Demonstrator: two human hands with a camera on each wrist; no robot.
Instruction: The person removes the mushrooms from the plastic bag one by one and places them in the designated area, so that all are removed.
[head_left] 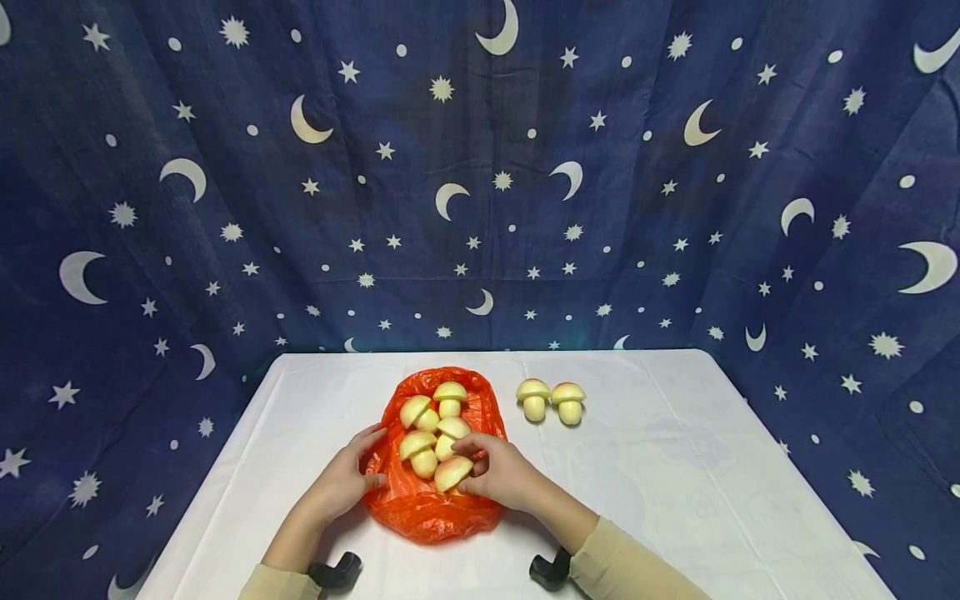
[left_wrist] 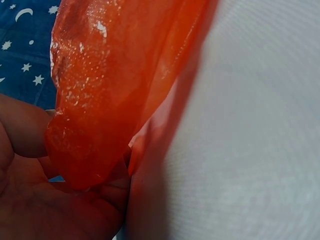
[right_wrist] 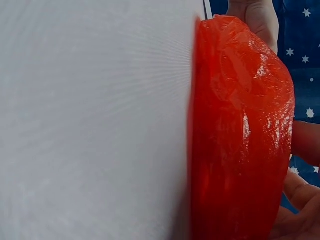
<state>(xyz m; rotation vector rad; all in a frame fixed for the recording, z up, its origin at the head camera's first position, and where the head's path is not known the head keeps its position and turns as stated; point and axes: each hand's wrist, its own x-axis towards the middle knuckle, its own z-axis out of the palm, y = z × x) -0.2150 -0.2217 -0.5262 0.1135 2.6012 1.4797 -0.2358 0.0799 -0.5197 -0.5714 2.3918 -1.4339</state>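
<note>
An orange-red plastic bag [head_left: 431, 521] lies with its mouth spread wide, holding several pale yellow mushroom-shaped pieces. My left hand [head_left: 341, 479] is at the bag's left side, thumb over the rim and fingers outside, gripping the plastic; the left wrist view shows the bag wall [left_wrist: 100, 100] between them. Inside the bag's right side, my right hand [head_left: 502, 473] pinches a mushroom-shaped piece [head_left: 453, 473] with a reddish cap, its stem mostly hidden by the fingers. In the right wrist view the bag [right_wrist: 240, 125] covers the pieces.
Two more mushroom-shaped pieces, a left one [head_left: 534, 400] and a right one [head_left: 568, 403], stand side by side beyond the bag on the white-covered table [head_left: 660, 467]. A dark blue star-and-moon curtain [head_left: 480, 250] surrounds the table's back and sides.
</note>
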